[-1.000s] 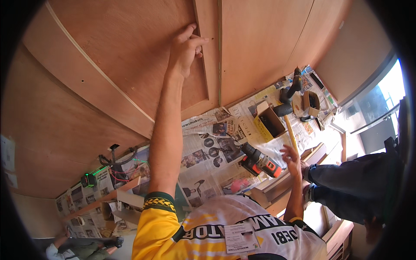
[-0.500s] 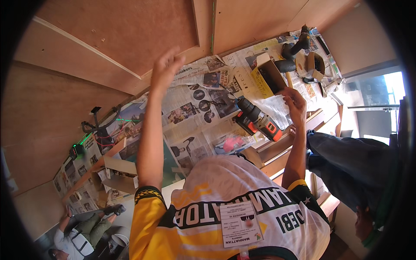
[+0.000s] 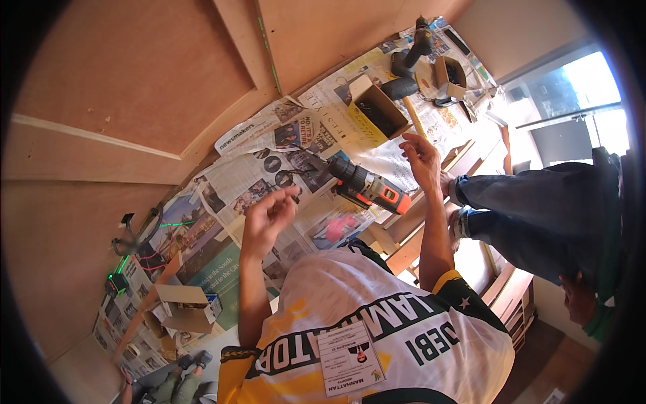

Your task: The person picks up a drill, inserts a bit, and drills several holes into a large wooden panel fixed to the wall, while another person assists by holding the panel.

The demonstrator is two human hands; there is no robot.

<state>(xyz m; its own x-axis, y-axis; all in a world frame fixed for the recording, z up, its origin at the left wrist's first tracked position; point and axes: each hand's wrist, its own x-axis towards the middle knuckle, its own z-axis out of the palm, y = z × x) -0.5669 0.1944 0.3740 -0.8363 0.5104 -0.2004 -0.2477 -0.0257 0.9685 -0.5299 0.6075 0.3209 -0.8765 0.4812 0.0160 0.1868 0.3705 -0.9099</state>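
Observation:
My left hand hovers over the newspaper sheets, thumb and fingers bent together; a small dark thing shows at its fingertips, too small to name. To the right, my right hand is raised with fingers loosely curled in, and whatever they hold, if anything, is hidden. Between the two hands a black and orange cordless drill lies on its side, its bit toward the far left. Just beyond my right hand stands an open yellow cardboard box with dark small pieces inside.
A second drill, a wooden handle and a small box lie at the far right. A laser level and another open box are at the left. Wood panels rise behind. A person's jeans-clad legs are at right.
My left hand has come down and back from near the wood panel to above the newspaper. My right hand stays by the yellow box. The view has swung.

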